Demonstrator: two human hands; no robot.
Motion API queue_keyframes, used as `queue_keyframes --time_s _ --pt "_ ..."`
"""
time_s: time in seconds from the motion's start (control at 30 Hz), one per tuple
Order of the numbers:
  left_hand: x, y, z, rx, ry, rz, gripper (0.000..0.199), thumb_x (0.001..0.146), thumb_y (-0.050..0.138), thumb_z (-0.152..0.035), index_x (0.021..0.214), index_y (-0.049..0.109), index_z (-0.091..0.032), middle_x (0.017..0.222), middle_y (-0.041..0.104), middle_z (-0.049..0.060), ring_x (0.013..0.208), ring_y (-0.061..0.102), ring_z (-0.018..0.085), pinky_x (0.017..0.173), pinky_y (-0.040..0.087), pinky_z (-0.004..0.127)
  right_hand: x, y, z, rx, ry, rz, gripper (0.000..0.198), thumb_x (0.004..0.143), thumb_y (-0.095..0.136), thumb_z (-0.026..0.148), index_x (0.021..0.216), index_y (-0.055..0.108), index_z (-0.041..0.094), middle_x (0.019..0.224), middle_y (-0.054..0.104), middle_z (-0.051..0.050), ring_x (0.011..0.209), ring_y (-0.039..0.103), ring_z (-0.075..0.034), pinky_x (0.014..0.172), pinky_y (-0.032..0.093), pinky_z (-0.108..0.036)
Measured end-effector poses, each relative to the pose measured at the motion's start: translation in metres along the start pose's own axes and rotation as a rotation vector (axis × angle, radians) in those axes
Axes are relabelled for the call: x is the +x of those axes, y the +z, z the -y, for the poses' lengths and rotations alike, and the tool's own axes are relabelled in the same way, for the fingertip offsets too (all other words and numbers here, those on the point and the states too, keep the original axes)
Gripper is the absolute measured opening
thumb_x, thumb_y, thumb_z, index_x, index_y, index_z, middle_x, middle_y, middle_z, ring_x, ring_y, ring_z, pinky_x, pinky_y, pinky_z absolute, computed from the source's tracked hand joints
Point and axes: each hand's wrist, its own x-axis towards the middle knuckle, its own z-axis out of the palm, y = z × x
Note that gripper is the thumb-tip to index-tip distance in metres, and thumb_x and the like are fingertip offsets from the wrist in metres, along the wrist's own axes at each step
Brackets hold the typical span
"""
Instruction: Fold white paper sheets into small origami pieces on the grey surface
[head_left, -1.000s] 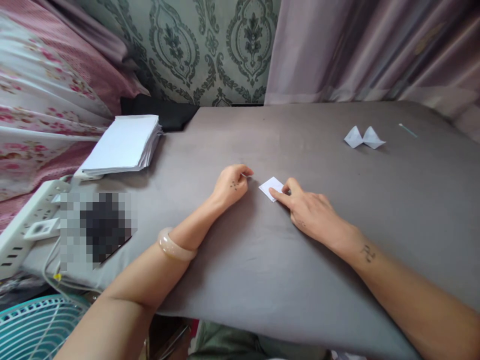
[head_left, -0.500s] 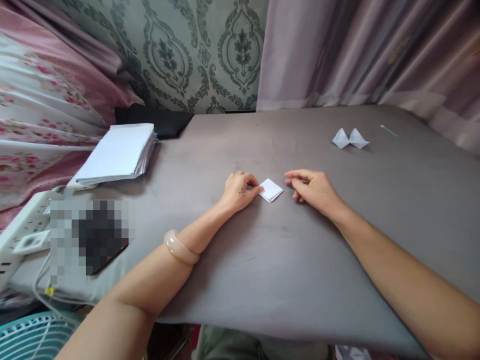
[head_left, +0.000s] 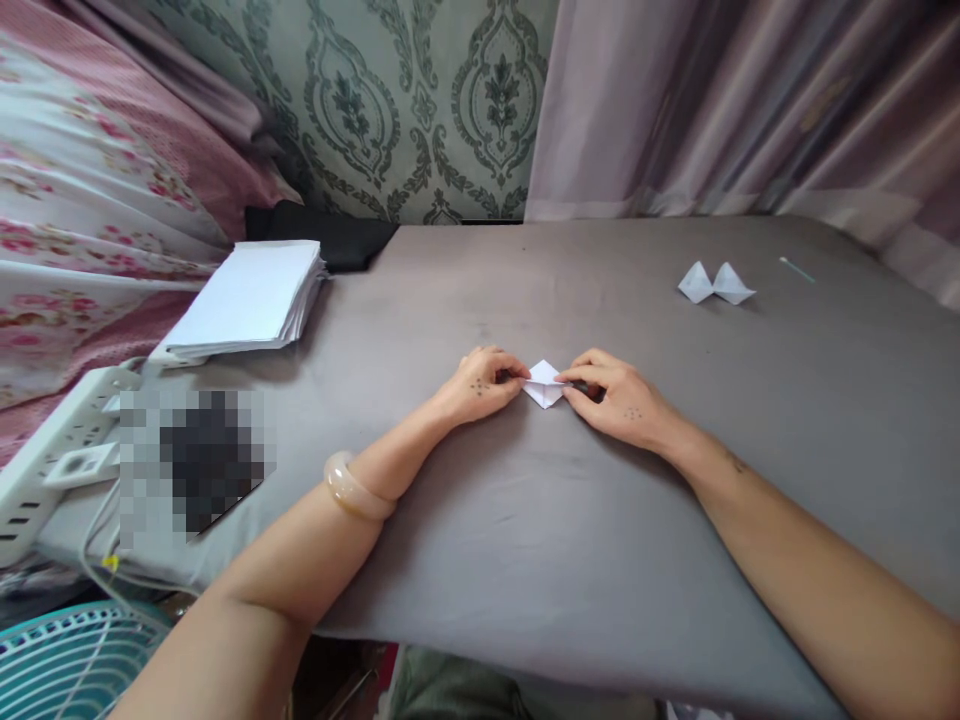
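Note:
A small folded white paper (head_left: pixel 544 384) lies in the middle of the grey-covered table (head_left: pixel 480 540), its shape a diamond with a crease or raised flap running across the middle. My left hand (head_left: pixel 486 384) pinches its left corner between thumb and fingers. At the right corner, my right hand (head_left: pixel 616 395) holds the paper the same way, thumb below and fingertips above. A pale bangle (head_left: pixel 358 488) circles my left wrist. Farther back on the right stands a folded white paper piece with two points (head_left: pixel 715 284).
A stack of white paper (head_left: pixel 247 295) sits at the back left, beside a black folded item (head_left: pixel 322 236). Nearer are a white power strip (head_left: pixel 64 440) with cables and a blurred dark object (head_left: pixel 214 460). A thin stick (head_left: pixel 797 270) lies back right; a teal fan (head_left: pixel 82 660) stands below left.
My right hand has moved left and taken hold of the paper's right corner. The paper's top layer now shows a fold across it. The view has shifted slightly.

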Motion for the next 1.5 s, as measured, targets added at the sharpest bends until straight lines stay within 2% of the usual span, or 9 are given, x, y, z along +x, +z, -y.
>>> queue_keyframes --time_s 0.17,0.3,0.43,0.63,0.8,0.97,1.17,1.37,1.5 --pt "0.002 0.001 0.008 -0.020 0.036 -0.020 0.017 0.080 0.060 -0.022 0.089 0.074 -0.018 0.086 0.066 0.005 0.075 0.056 0.013 0.072 0.046 0.026 0.001 0.001 0.002 -0.001 -0.005 -0.005 0.023 0.085 0.055 0.026 0.098 0.073 0.025 0.097 0.066 -0.002 0.066 0.056 -0.011 0.066 0.044 -0.029" --pt "0.002 0.004 0.008 -0.030 0.003 -0.053 0.015 0.081 0.060 -0.023 0.087 0.073 -0.017 0.084 0.065 0.005 0.072 0.057 0.013 0.071 0.046 0.026 0.002 0.003 0.000 0.032 0.031 -0.019 0.020 0.087 0.055 0.029 0.090 0.074 0.025 0.092 0.066 -0.002 0.070 0.057 -0.013 0.064 0.043 -0.028" --pt "0.000 0.002 0.005 0.015 -0.010 -0.062 0.014 0.082 0.059 -0.022 0.084 0.072 -0.016 0.082 0.064 0.004 0.070 0.056 0.013 0.072 0.047 0.027 0.003 0.003 -0.003 0.051 0.052 -0.018 0.018 0.087 0.056 0.029 0.087 0.073 0.024 0.091 0.067 -0.002 0.076 0.060 -0.015 0.070 0.044 -0.029" --pt "0.003 0.001 0.009 0.183 0.183 -0.031 0.014 0.086 0.054 -0.018 0.086 0.068 -0.015 0.090 0.064 0.008 0.087 0.056 0.019 0.084 0.046 0.033 0.003 -0.001 -0.001 -0.041 -0.001 0.046 0.018 0.090 0.051 0.026 0.095 0.068 0.023 0.100 0.067 -0.004 0.088 0.062 -0.018 0.078 0.046 -0.032" --pt "0.006 0.000 0.012 0.209 0.319 0.024 0.019 0.091 0.048 -0.019 0.092 0.066 -0.014 0.095 0.065 0.010 0.089 0.055 0.020 0.086 0.046 0.034 0.002 -0.001 0.002 -0.113 -0.061 0.080 0.021 0.093 0.046 0.024 0.102 0.065 0.022 0.103 0.065 -0.006 0.088 0.062 -0.019 0.079 0.046 -0.033" --pt "0.007 0.000 0.016 0.235 0.416 0.040 0.023 0.094 0.043 -0.020 0.096 0.064 -0.013 0.096 0.064 0.012 0.089 0.054 0.020 0.085 0.045 0.034 0.002 -0.003 0.004 -0.150 -0.084 0.117 0.022 0.094 0.043 0.024 0.102 0.064 0.020 0.102 0.064 -0.007 0.086 0.061 -0.019 0.076 0.046 -0.032" --pt "0.004 -0.001 0.012 0.377 0.482 0.042 0.031 0.098 0.034 -0.022 0.095 0.062 -0.012 0.092 0.062 0.012 0.086 0.051 0.020 0.081 0.044 0.032 0.002 -0.005 0.010 -0.221 -0.084 0.135 0.025 0.097 0.039 0.027 0.104 0.062 0.021 0.103 0.063 -0.007 0.086 0.061 -0.019 0.071 0.043 -0.030" --pt "0.003 -0.002 0.004 0.520 0.498 0.089 0.033 0.099 0.028 -0.021 0.094 0.059 -0.011 0.090 0.059 0.013 0.082 0.049 0.020 0.080 0.042 0.032 -0.002 -0.004 0.016 -0.381 -0.091 0.135 0.026 0.098 0.033 0.023 0.105 0.057 0.020 0.102 0.061 -0.008 0.077 0.058 -0.017 0.059 0.034 -0.029" --pt "0.002 -0.003 0.003 0.560 0.526 0.107 0.033 0.099 0.026 -0.018 0.092 0.058 -0.010 0.088 0.057 0.013 0.082 0.048 0.020 0.079 0.041 0.032 -0.003 -0.002 0.018 -0.491 -0.106 0.150 0.025 0.096 0.033 0.017 0.096 0.058 0.018 0.096 0.057 -0.007 0.066 0.052 -0.014 0.054 0.027 -0.029"
